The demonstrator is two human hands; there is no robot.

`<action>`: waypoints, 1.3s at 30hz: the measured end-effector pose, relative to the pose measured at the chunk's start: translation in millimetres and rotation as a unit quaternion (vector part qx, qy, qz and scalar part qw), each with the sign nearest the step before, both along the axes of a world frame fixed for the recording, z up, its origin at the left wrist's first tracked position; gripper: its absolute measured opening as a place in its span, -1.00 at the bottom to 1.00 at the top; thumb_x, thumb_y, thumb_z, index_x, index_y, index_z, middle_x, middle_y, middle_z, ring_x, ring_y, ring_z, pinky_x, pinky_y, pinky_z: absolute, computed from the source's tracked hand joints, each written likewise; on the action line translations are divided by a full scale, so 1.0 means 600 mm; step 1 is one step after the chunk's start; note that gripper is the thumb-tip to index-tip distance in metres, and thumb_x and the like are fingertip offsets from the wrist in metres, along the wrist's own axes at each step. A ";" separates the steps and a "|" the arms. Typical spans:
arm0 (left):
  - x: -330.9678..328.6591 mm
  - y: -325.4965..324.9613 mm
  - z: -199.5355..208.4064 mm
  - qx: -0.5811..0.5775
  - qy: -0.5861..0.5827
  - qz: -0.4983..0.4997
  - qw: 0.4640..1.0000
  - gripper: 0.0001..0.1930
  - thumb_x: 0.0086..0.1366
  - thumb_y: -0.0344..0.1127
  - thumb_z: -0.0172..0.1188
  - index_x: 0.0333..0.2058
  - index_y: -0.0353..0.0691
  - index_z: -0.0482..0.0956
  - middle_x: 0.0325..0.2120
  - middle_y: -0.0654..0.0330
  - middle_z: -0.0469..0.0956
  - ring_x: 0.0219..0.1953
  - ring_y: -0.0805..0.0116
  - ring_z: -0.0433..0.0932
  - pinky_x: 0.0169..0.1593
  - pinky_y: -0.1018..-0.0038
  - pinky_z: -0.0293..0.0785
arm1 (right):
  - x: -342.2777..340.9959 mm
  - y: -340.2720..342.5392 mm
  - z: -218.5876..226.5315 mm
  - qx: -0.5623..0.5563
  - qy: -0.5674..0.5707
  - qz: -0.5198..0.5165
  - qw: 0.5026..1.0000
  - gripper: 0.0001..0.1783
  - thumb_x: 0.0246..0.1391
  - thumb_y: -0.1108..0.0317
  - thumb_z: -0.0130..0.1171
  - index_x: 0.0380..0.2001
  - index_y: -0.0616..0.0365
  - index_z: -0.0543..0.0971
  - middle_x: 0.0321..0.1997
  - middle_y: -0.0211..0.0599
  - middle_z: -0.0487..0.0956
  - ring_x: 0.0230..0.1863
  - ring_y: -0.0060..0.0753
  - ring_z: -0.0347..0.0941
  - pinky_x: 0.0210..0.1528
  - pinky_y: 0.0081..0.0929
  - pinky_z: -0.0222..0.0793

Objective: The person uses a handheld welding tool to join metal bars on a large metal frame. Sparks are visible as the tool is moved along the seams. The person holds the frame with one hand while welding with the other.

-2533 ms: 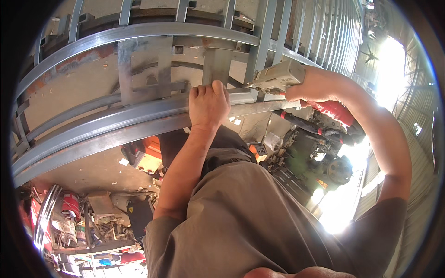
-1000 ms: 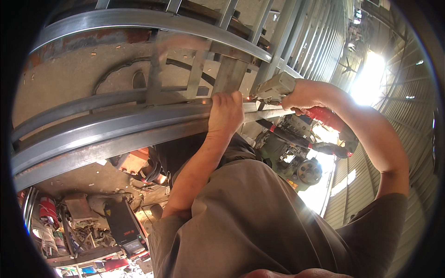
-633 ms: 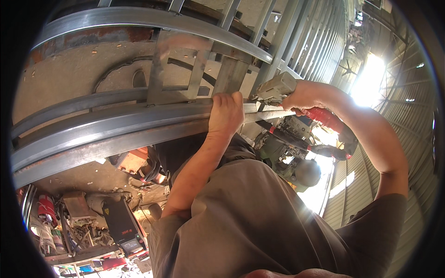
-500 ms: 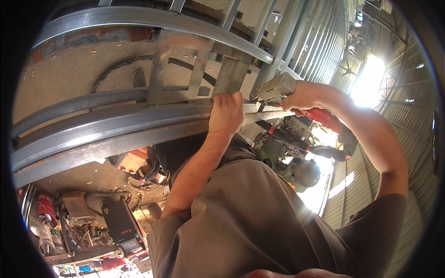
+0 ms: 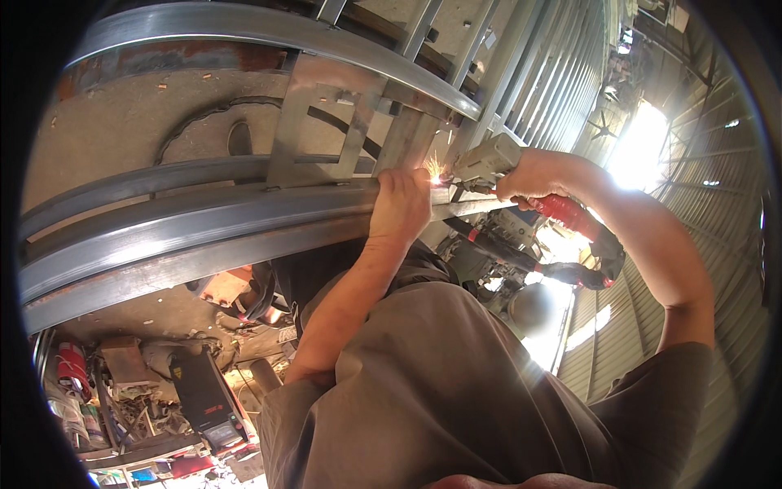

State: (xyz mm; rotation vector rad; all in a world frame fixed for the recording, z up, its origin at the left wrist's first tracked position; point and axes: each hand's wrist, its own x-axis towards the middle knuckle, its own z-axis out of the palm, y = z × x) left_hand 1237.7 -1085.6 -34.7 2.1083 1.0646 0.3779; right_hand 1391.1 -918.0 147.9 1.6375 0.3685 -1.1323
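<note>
My right hand [image 5: 533,175], at the right of the frame, is closed round a welding gun [image 5: 486,160] with a pale boxy head and a red-wrapped handle. Bright sparks [image 5: 436,173] fly at the gun's tip, against the metalwork. Just left of the sparks, my left hand [image 5: 401,204] curls its fingers over the upper edge of a long grey metal tube [image 5: 155,232]. Its fingertips are partly hidden behind the tube. An upright flat metal bar [image 5: 407,138] rises directly behind that hand. Beside it stands a rectangular metal plate frame [image 5: 287,122], meeting the tube at its foot.
A curved top rail [image 5: 204,23] crosses the far side, and several metal bars [image 5: 529,73] run off to the far right. Thick dark hoses [image 5: 505,244] hang below my right hand. A black machine [image 5: 208,399] and a cluttered bench [image 5: 147,448] lie at lower left.
Sparks and a bright glow have appeared at the welding gun's tip. Both hands keep nearly the same place and hold, while the whole view has shifted slightly.
</note>
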 end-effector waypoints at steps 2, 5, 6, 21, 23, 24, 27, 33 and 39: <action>0.000 0.000 -0.001 -0.003 0.001 -0.009 1.000 -0.75 0.35 -0.24 0.01 -0.16 -0.29 0.52 -0.33 -0.14 0.61 -0.18 -0.07 0.55 0.12 0.07 0.34 | 0.001 0.002 -0.001 -0.014 -0.003 0.005 1.000 -0.69 0.05 0.16 0.35 -0.41 0.25 0.70 -0.53 -0.28 0.66 -0.49 -0.43 0.57 -0.38 -0.35 0.44; 0.000 0.000 -0.002 0.025 0.001 0.018 1.000 -0.83 0.33 -0.25 0.14 -0.28 -0.22 0.43 -0.43 -0.07 0.60 -0.25 -0.01 0.59 0.06 0.16 0.40 | 0.003 0.003 -0.001 -0.022 -0.001 0.001 1.000 -0.68 0.05 0.14 0.35 -0.45 0.23 0.71 -0.53 -0.29 0.67 -0.47 -0.42 0.58 -0.36 -0.36 0.45; 0.000 0.000 -0.002 0.029 0.001 0.019 0.999 -0.83 0.32 -0.25 0.14 -0.28 -0.22 0.42 -0.43 -0.07 0.60 -0.26 -0.01 0.59 0.06 0.15 0.40 | 0.003 0.003 -0.002 -0.022 0.001 -0.002 1.000 -0.68 0.05 0.14 0.35 -0.45 0.23 0.71 -0.53 -0.29 0.67 -0.47 -0.42 0.58 -0.36 -0.36 0.45; 0.000 -0.001 -0.008 0.035 -0.006 0.023 0.999 -0.85 0.32 -0.27 0.12 -0.28 -0.19 0.41 -0.46 -0.04 0.57 -0.29 0.02 0.57 0.07 0.15 0.38 | 0.002 0.004 0.006 -0.020 -0.034 -0.001 0.999 -0.67 0.01 0.14 0.38 -0.44 0.25 0.72 -0.51 -0.26 0.67 -0.49 -0.43 0.57 -0.39 -0.39 0.46; 0.001 -0.002 -0.009 0.046 -0.006 0.026 0.999 -0.85 0.32 -0.26 0.12 -0.28 -0.20 0.41 -0.45 -0.05 0.58 -0.28 0.02 0.57 0.07 0.15 0.38 | -0.001 0.007 0.008 -0.031 -0.034 0.007 0.999 -0.67 0.02 0.14 0.37 -0.44 0.24 0.73 -0.51 -0.28 0.67 -0.48 -0.44 0.57 -0.37 -0.41 0.46; 0.001 -0.003 -0.010 0.044 -0.005 0.027 0.999 -0.85 0.33 -0.26 0.12 -0.27 -0.20 0.41 -0.45 -0.05 0.59 -0.27 0.01 0.58 0.07 0.15 0.38 | -0.001 0.009 0.008 -0.033 -0.028 0.003 0.999 -0.68 0.02 0.13 0.37 -0.44 0.23 0.73 -0.51 -0.29 0.67 -0.47 -0.44 0.57 -0.35 -0.42 0.46; 0.004 -0.007 -0.011 0.029 0.007 0.009 1.000 -0.82 0.34 -0.24 0.08 -0.24 -0.24 0.48 -0.41 -0.09 0.59 -0.23 -0.02 0.57 0.09 0.11 0.36 | -0.005 0.009 0.009 -0.039 -0.036 0.023 0.998 -0.69 0.04 0.12 0.36 -0.44 0.20 0.73 -0.51 -0.31 0.67 -0.46 -0.46 0.56 -0.33 -0.45 0.45; 0.006 -0.010 -0.010 0.004 0.016 -0.015 1.000 -0.74 0.35 -0.22 0.02 -0.22 -0.27 0.59 -0.36 -0.12 0.59 -0.18 -0.08 0.54 0.11 0.02 0.33 | -0.012 0.016 0.019 -0.019 -0.026 -0.018 0.999 -0.74 0.05 0.19 0.38 -0.38 0.19 0.72 -0.53 -0.33 0.66 -0.50 -0.48 0.53 -0.40 -0.44 0.42; 0.002 -0.004 -0.012 0.031 0.010 0.016 0.999 -0.82 0.34 -0.23 0.13 -0.27 -0.21 0.42 -0.45 -0.02 0.57 -0.28 0.04 0.56 0.05 0.15 0.38 | -0.013 0.016 0.020 -0.020 -0.005 -0.027 0.999 -0.74 0.13 0.20 0.39 -0.23 0.15 0.68 -0.56 -0.41 0.60 -0.56 -0.54 0.47 -0.50 -0.43 0.39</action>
